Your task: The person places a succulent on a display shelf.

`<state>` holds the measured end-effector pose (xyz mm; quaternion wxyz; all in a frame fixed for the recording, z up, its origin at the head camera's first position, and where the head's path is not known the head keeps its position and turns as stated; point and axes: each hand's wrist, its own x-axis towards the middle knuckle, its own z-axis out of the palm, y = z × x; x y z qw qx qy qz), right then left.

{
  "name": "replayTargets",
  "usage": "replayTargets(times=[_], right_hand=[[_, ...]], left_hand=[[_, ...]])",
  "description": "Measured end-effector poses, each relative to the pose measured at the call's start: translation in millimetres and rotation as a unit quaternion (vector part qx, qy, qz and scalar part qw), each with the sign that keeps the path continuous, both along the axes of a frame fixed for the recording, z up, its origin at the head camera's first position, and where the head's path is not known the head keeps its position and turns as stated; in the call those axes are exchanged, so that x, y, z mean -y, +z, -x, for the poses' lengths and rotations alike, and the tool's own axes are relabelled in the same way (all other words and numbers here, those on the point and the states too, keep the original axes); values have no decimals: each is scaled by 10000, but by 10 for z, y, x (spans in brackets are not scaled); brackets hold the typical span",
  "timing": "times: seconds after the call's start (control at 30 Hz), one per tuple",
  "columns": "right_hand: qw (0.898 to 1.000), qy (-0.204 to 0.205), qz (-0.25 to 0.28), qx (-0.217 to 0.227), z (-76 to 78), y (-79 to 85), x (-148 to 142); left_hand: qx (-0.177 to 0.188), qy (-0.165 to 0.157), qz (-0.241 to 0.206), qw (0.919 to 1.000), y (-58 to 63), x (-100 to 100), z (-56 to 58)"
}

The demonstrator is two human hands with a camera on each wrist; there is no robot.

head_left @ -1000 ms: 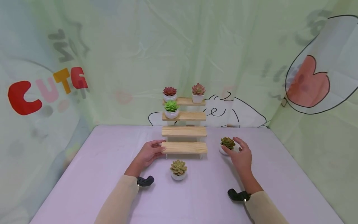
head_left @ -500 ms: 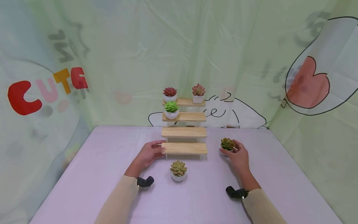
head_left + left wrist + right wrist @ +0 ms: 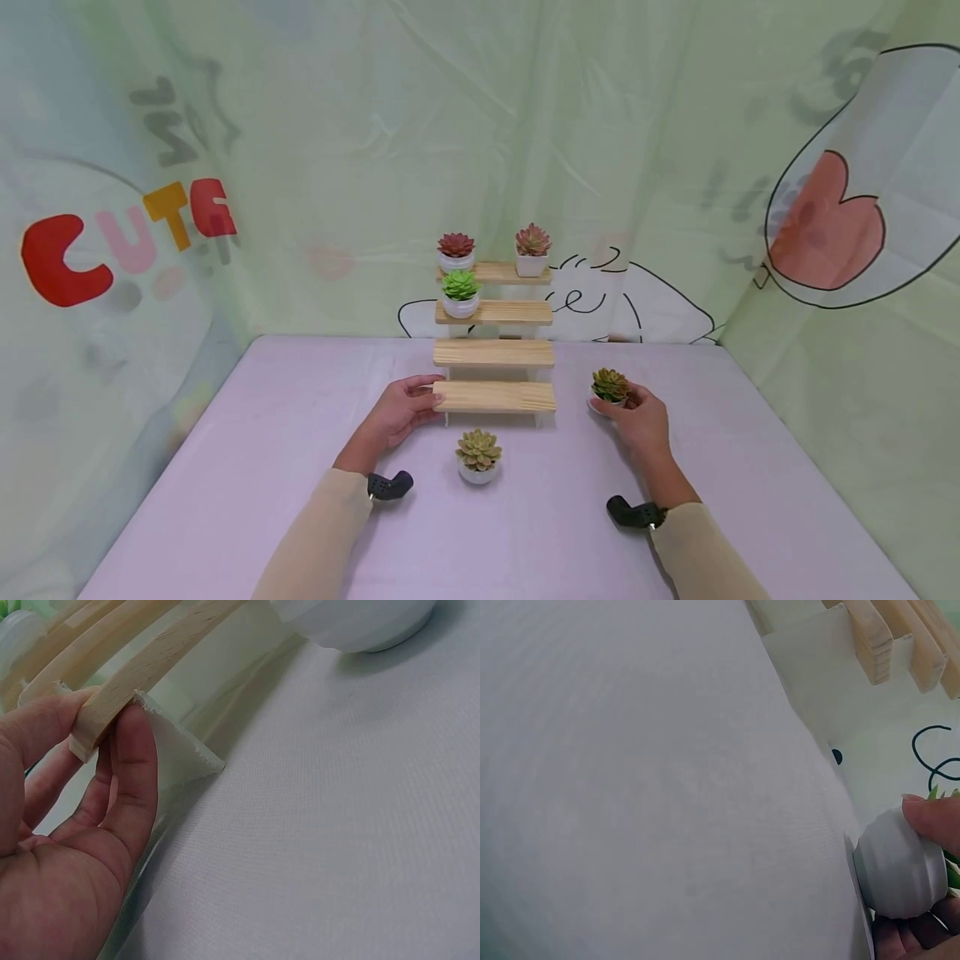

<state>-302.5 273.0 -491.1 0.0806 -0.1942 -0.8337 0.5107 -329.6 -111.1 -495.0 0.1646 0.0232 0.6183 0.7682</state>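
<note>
My left hand (image 3: 405, 410) pinches the left end of the lowest board of a stepped wooden shelf (image 3: 495, 397); in the left wrist view, thumb and fingers close round the board end (image 3: 101, 724). To the right of the shelf, my right hand (image 3: 643, 423) holds a brownish-green potted succulent (image 3: 611, 386) by its pot. The right wrist view shows the white ribbed pot (image 3: 900, 862) between thumb and fingers, at the table surface. In front of the shelf stands a yellowish-green succulent (image 3: 478, 454) in a white pot.
On the top board sit a dark red succulent (image 3: 455, 252) and a pink one (image 3: 532, 250). A bright green succulent (image 3: 460, 293) stands at the left of the board below. A printed curtain (image 3: 337, 167) surrounds the pale table (image 3: 300, 392).
My right hand has moved in from around the brownish-green succulent and now grips its pot. The left hand stays on the shelf's lowest board.
</note>
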Motion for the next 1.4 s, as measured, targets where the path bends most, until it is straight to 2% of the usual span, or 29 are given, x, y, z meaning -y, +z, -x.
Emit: replayTargets(times=[0.23,0.63,0.87,1.13,1.4], right_hand=[[9999,-30,9,-130,-23,15,-20],[9998,-110,-178,-54,-59,48,-27],[9996,141,-188,-183,-110,230,69],[9960,566,121,-677,-121,458,244],[9922,698,294,-989,-90,617,359]], left_hand=[[1,-21,-20,10000,3,-17,4],[-21,-56,13,10000,3,-34,7],[4,-20,-66,10000,-19,-2,5],[33,24,-14,10000,-2,9,1],[-57,-24,15,10000,-3,2,-4]])
